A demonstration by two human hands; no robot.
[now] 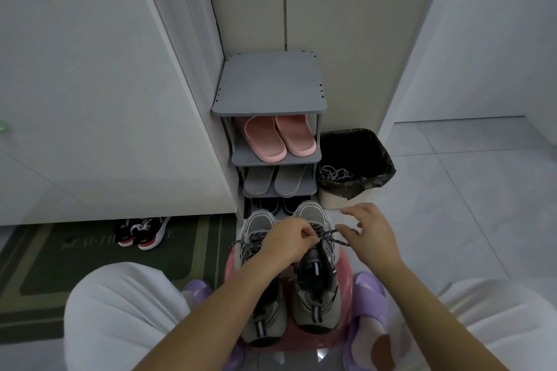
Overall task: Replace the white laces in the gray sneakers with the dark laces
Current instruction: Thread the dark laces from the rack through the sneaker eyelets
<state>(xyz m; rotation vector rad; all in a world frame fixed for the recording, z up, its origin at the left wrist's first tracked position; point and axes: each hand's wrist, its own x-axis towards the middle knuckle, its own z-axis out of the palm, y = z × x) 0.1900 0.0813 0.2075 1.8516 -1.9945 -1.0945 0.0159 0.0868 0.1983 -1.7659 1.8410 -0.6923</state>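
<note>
Head view: two gray sneakers stand side by side, toes away from the person, on a pink stool [345, 268] between the knees. The left hand [286, 239] pinches the dark lace [329, 233] with thumb and fingertips at the top eyelets of the sneaker on the right [316, 295]. The right hand [370, 235] hovers just beside the loose lace end, fingers spread and holding nothing. The sneaker on the left [262, 319] already shows dark speckled lacing across its front, so the job looks close to done. The step in hand seems to be finishing or tying the last lace. Next, the right hand likely needs to take the free end so both hands can pull it snug and knot it.

A pale tangle that looks like the white laces [336, 173] lies in the lined bin [340, 200] beside the shoe rack [268, 84]; it is too small to be sure. The left forearm covers much of the left sneaker's lacing, and the left hand hides the eyelets it works at, so I cannot tell whether a knot is begun
</note>
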